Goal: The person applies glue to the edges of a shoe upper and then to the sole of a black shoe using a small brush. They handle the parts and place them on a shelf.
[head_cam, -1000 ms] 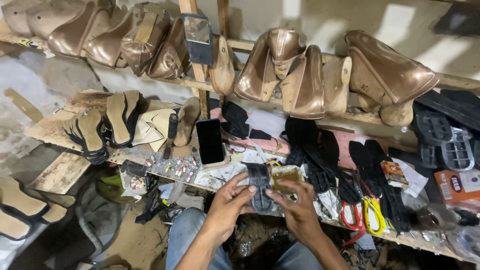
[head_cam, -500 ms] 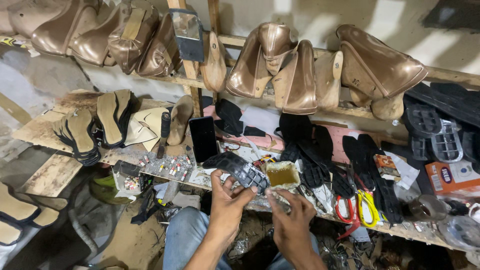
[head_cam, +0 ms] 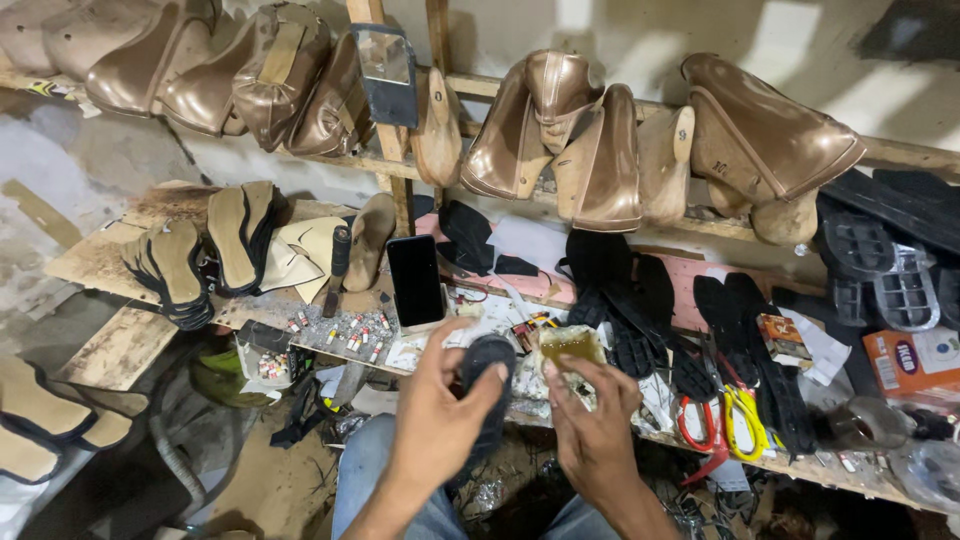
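Left hand (head_cam: 437, 425) grips a dark oval rubber sole piece (head_cam: 487, 385), thumb over its front, fingers curled behind it, held above the lap at the bench edge. Right hand (head_cam: 592, 435) just beside it, fingers half curled, fingertips touching a small square container of amber glue (head_cam: 572, 347) on the cluttered wooden workbench (head_cam: 120, 345). Black smartphone (head_cam: 415, 280) stands propped behind; red-handled scissors (head_cam: 697, 425) and yellow-handled scissors (head_cam: 742, 420) lie to the right.

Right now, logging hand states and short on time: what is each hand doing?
Left hand: closed on a black sole piece.
Right hand: fingers at a small yellowish tub; a firm grip cannot be told.
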Demonstrator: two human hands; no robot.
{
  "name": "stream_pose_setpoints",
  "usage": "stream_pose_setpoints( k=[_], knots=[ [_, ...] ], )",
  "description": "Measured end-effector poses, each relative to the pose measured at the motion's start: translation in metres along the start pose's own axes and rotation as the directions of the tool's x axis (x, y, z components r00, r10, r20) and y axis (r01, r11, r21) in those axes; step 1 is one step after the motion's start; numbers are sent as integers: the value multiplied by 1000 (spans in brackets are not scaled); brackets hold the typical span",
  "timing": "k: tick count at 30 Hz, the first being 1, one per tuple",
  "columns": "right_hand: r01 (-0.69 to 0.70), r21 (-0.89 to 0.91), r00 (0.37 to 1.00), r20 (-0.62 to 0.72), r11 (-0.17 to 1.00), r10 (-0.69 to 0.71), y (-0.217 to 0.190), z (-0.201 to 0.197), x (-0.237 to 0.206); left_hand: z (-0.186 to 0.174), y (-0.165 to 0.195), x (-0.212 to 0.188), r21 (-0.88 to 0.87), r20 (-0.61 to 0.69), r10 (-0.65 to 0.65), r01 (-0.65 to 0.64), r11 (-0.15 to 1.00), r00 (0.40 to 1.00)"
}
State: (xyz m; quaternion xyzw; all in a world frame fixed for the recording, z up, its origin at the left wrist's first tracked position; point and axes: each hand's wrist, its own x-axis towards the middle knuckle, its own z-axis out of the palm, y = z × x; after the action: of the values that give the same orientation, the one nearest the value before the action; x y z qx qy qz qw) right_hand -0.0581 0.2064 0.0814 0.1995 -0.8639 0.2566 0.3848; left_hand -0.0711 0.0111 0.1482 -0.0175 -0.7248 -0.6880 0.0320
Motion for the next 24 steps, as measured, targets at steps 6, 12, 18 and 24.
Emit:
stream_pose_setpoints(
  k=[6, 12, 18, 24],
  knots=[
    [258, -194, 966, 44, 946, -254, 5, -12, 14, 3, -20, -2, -249, 186, 4, 43, 968, 983],
    [71, 142, 968, 231, 987, -103, -8, -8, -7, -3, -38, 14, -363, 63, -118, 132, 922, 991],
    [-577, 353, 790, 471, 736, 394, -1, 3, -22, 7, -54, 6, -442, 180, -261, 315, 840, 948],
    [-275, -152, 850, 423, 949, 314, 43, 19, -3, 5, -86, -5, -378, 205, -291, 350, 857, 934]
  ],
)
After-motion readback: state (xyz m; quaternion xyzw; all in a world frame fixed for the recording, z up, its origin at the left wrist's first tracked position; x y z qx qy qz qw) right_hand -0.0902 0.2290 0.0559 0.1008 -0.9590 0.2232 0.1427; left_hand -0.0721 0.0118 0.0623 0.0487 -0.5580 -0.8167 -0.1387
